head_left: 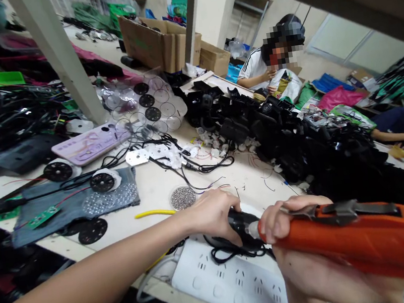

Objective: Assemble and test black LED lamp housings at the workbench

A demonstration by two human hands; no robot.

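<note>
My right hand (pixel 291 224) is wrapped round an orange electric screwdriver (pixel 364 239), whose tip points left at a small black part (pixel 240 221). My left hand (pixel 213 215) is closed on that black part, holding it over a white power strip (pixel 231 283) at the table's near edge. Black wires (pixel 235 253) trail from under the part. A round dish of small screws (pixel 183 198) lies just left of my left hand, with a yellow tube (pixel 154 213) beside it.
A heap of black plastic housings (pixel 291 144) fills the right of the table. Speaker discs, a grey cloth (pixel 71 210), green circuit boards and a pink panel (pixel 88 143) lie to the left. Cardboard boxes (pixel 156 40) stand behind. Two people sit beyond the table at right.
</note>
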